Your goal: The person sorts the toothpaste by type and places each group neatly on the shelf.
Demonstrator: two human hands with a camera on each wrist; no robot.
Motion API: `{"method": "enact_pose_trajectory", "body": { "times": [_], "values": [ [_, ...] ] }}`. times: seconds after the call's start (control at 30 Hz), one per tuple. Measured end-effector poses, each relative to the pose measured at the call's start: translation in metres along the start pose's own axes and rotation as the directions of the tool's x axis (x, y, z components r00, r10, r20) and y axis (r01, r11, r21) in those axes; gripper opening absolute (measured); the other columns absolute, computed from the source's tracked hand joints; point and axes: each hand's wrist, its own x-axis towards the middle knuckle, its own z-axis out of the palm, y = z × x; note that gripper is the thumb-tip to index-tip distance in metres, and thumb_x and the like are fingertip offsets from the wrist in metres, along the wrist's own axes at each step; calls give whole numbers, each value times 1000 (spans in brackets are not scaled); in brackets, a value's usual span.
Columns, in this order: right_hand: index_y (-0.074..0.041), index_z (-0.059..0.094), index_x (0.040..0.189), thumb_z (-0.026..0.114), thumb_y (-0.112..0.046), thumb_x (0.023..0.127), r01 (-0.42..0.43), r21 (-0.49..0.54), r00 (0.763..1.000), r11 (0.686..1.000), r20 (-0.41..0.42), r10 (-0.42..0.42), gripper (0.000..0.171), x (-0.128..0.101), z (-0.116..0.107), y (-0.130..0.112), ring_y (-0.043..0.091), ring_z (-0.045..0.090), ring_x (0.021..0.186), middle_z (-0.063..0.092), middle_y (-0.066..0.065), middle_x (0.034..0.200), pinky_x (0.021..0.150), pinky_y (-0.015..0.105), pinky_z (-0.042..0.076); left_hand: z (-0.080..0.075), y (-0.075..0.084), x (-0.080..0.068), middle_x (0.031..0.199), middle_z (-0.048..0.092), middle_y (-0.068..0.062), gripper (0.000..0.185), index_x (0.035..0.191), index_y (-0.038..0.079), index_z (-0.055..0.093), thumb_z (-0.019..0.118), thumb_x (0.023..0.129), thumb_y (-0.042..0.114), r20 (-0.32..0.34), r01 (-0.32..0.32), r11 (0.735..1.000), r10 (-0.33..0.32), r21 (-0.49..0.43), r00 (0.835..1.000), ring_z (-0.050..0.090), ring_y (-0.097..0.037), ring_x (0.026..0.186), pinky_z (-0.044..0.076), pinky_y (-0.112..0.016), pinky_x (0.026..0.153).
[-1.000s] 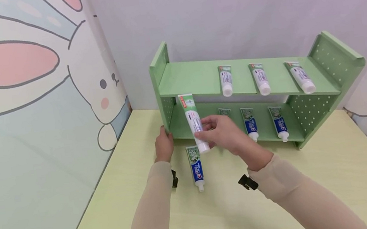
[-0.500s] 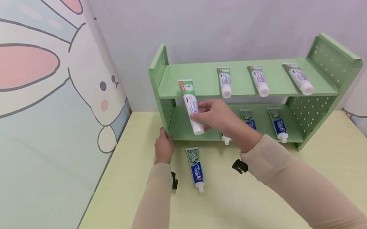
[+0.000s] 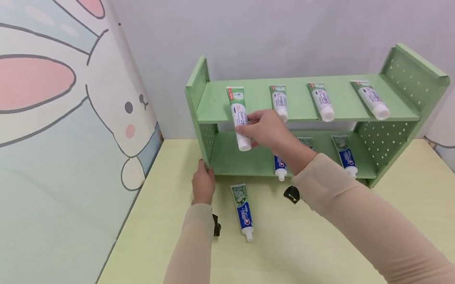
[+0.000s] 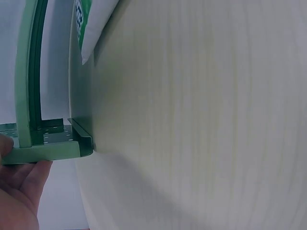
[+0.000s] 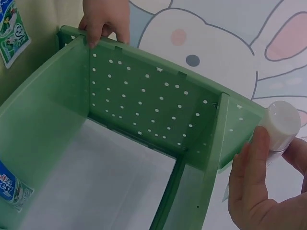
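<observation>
My right hand (image 3: 269, 129) pinches a white and green toothpaste tube (image 3: 239, 113) near its cap end, at the left part of the upper board of a green shelf (image 3: 238, 157). Whether the tube touches the board I cannot tell. In the right wrist view its white cap (image 5: 282, 125) sits between thumb and fingers. My left hand (image 3: 203, 184) grips the front edge of the shelf's left side panel (image 4: 48, 152), low down. On the table in front lies a blue and green toothpaste tube (image 3: 243, 212), cap toward me.
Three white tubes, among them one at the right end (image 3: 371, 98), lie along the upper board. Blue tubes, such as the rightmost (image 3: 345, 154), lie on the lower board, partly hidden by my right arm. Walls with rabbit drawings (image 3: 117, 104) flank the table (image 3: 159, 248).
My right hand has raised the white toothpaste tube from in front of the lower board to the upper board's left part. My left hand keeps its place on the side panel.
</observation>
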Motion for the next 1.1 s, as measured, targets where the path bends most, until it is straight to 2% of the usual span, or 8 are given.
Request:
{"method": "enact_pose_trajectory", "body": {
  "times": [0.27, 0.63, 0.8, 1.1],
  "values": [
    [-2, 52, 136, 71, -20, 92, -14, -37, 999, 999, -44, 12, 52, 9, -1, -6, 27, 67, 87, 63, 10, 116, 79, 36, 54, 1, -1, 0, 116, 63, -22, 34, 137, 8, 43, 48, 104, 16, 5, 12, 1000, -12, -18, 1000, 66, -32, 90, 54, -41, 69],
    [0, 52, 136, 72, -19, 91, -10, -13, 996, 1000, -91, 9, 53, 22, 1, -11, 27, 67, 86, 60, 12, 118, 75, 34, 55, 3, -2, -1, 108, 65, -21, 33, 136, 8, 44, 49, 104, 16, -14, -14, 1000, 13, -24, 1000, 65, -29, 78, 53, -38, 62],
    [0, 51, 138, 71, -19, 92, -5, -18, 993, 1000, -117, 3, 54, 27, 1, -12, 26, 68, 85, 60, 12, 120, 76, 34, 55, 2, -1, -2, 109, 65, -22, 33, 135, 7, 45, 50, 103, 15, -25, -21, 999, 21, -25, 999, 65, -30, 79, 52, -40, 62],
    [0, 57, 131, 72, -19, 90, -3, -59, 983, 998, -186, -8, 47, 36, 2, -13, 23, 66, 84, 62, 11, 114, 67, 29, 56, 2, -1, -2, 110, 65, -22, 34, 136, 7, 44, 49, 104, 15, -17, -13, 999, 12, -38, 1000, 66, -30, 81, 53, -41, 64]
  ]
}}
